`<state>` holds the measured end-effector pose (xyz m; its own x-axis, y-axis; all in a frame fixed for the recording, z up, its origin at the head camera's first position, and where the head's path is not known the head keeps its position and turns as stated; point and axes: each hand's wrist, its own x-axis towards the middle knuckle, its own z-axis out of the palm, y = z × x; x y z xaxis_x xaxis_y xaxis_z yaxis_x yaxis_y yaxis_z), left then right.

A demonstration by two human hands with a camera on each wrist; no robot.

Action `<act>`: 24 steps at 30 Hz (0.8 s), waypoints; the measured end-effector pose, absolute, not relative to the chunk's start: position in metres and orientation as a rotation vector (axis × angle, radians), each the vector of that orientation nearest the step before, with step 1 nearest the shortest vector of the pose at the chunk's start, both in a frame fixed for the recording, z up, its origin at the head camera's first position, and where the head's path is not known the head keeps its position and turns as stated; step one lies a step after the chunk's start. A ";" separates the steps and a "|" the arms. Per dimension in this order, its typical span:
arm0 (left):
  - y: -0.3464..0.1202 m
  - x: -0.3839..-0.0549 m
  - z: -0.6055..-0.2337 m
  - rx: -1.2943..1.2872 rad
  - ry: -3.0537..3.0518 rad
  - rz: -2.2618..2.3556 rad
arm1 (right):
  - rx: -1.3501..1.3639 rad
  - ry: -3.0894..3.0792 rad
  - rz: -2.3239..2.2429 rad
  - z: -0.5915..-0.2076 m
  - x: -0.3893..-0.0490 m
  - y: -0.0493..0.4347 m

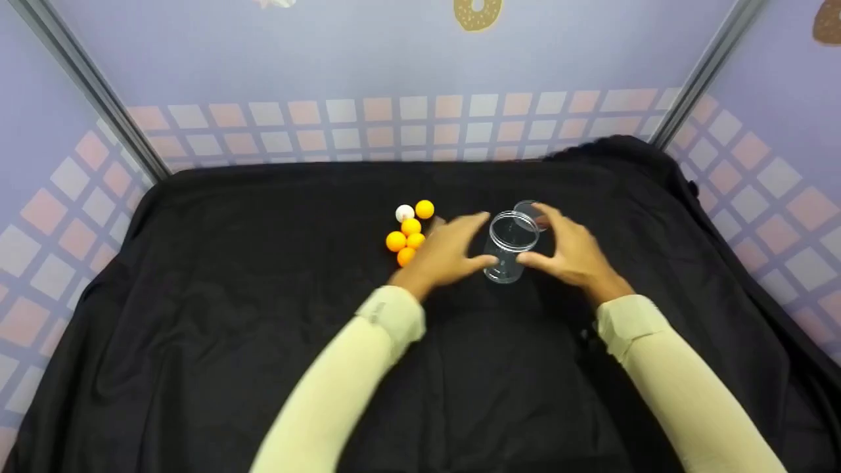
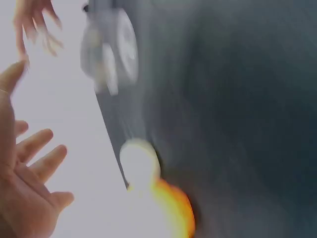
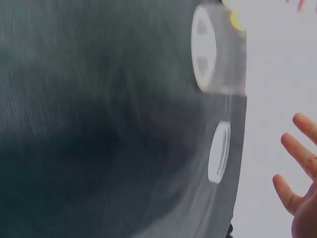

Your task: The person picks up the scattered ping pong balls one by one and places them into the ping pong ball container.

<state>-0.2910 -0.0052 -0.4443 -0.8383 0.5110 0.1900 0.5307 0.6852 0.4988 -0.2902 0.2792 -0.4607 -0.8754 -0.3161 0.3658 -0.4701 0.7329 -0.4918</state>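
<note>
A clear, open-topped plastic jar stands upright on the black cloth between the two hands. My left hand is left of it, thumb and fingers spread. On the jar's other side, my right hand has its fingers spread too. Both wrist views show the hands apart from the jar. A clear round lid lies just behind the jar, partly covered by it and the right fingers. Several orange balls and one white ball cluster left of my left hand, which may hide others.
Black cloth covers the table, with folds along its sides and a bunched heap at the back right corner. Lilac panels with a pink and white tile pattern enclose the back and both sides.
</note>
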 end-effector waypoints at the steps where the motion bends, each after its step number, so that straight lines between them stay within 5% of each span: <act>1: 0.004 -0.290 -0.444 -0.906 -2.858 -0.896 | 0.629 -2.678 0.861 -0.463 -0.290 0.274; 12: 0.011 -0.269 -0.433 -0.843 -2.802 -0.933 | 0.733 -2.541 0.907 -0.466 -0.276 0.249; 24: -0.056 -0.159 -0.434 -0.821 -2.654 -0.632 | 1.014 -2.396 0.798 -0.470 -0.198 0.192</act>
